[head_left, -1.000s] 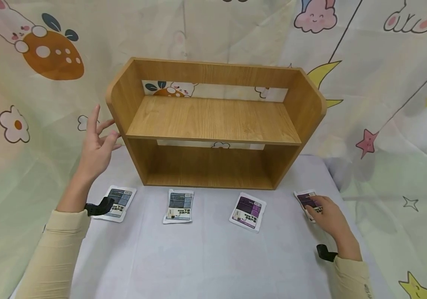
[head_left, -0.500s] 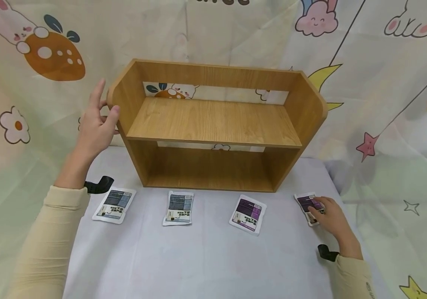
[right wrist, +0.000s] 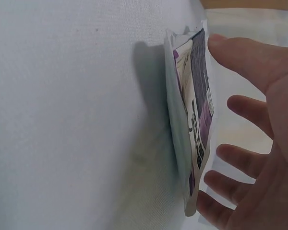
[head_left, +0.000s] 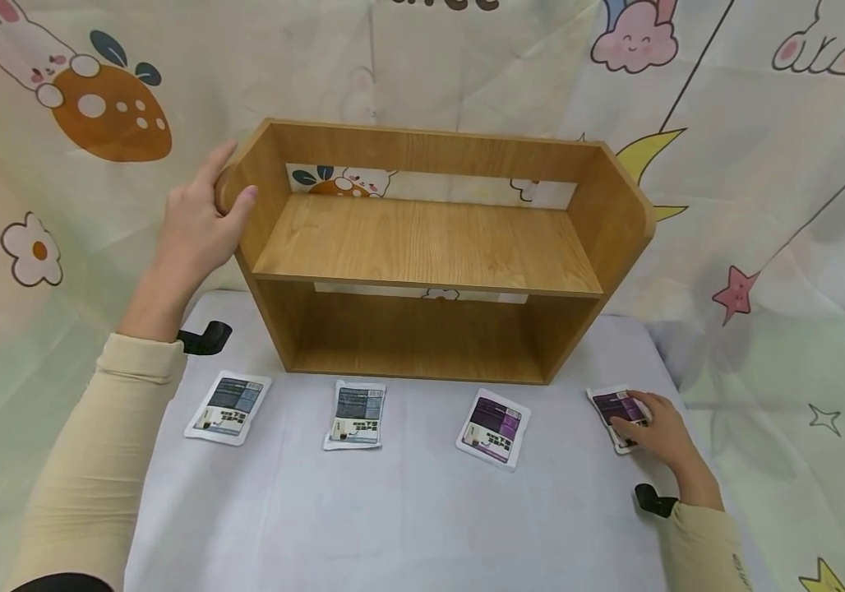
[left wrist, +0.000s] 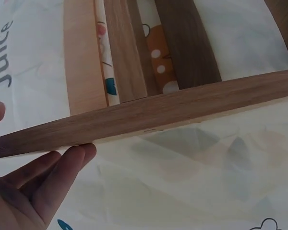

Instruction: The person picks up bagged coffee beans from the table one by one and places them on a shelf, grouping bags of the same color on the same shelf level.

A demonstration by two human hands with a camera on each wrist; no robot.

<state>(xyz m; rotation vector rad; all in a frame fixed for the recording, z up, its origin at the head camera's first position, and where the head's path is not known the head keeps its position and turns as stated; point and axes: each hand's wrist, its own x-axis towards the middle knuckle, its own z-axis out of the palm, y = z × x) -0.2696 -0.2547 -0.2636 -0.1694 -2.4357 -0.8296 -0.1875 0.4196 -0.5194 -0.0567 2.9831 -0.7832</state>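
The wooden shelf (head_left: 422, 238), with two levels, stands at the back of the table. My left hand (head_left: 196, 222) is at its upper left side panel (left wrist: 149, 112), fingertips touching the outer face. My left thumb is on the panel's other side, and in the left wrist view it looks lifted off the wood. At the right, my right hand (head_left: 662, 432) is spread over a flat white packet (head_left: 615, 407) with a purple label. In the right wrist view, the thumb and fingertips are close along this packet (right wrist: 194, 110), and I cannot tell how firmly they touch.
Three more flat packets lie in a row before the shelf: one blue-labelled packet (head_left: 228, 409) at the left, another blue-labelled packet (head_left: 356, 415), and a purple-labelled packet (head_left: 494, 427). The white-covered table (head_left: 393, 518) meets a printed cloth backdrop (head_left: 422, 66).
My left hand has risen along the shelf's left side, its thumb now in front of the panel near the top. The right hand has stayed at the packet, almost unmoved.
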